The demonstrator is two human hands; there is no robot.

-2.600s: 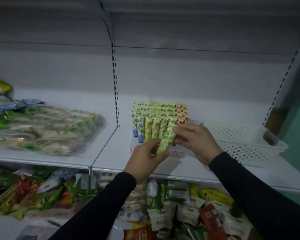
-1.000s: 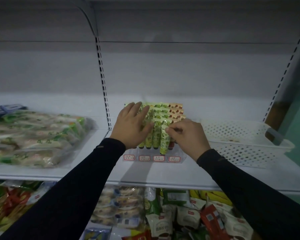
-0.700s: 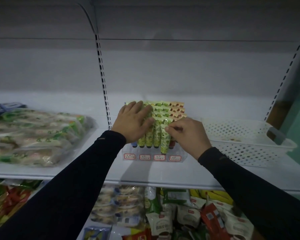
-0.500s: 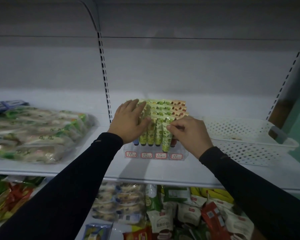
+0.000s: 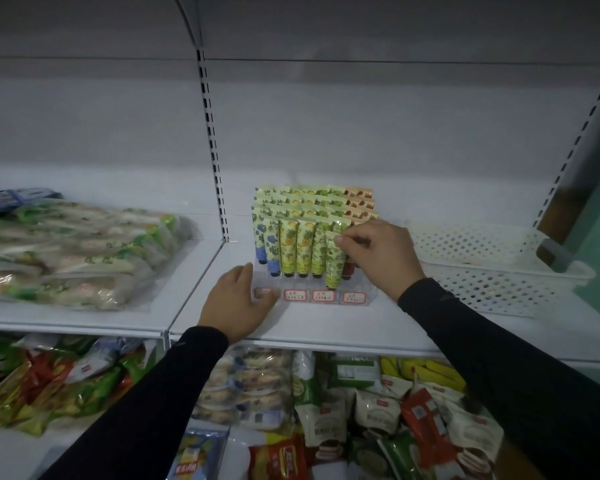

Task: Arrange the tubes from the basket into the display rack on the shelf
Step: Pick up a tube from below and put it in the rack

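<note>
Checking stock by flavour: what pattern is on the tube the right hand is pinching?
Green fruit print on pale green, on the tube the right hand pinches; head view.

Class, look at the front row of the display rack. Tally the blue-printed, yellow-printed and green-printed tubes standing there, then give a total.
Blue tubes: 2
Yellow tubes: 2
Green tubes: 2, one pinched by the right hand
Total: 6

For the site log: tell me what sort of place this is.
Most likely a small shop. White slotted shelving carries a clear display rack of tubes fronted by red-bordered price labels, with packaged snacks heaped on the shelf below.
</note>
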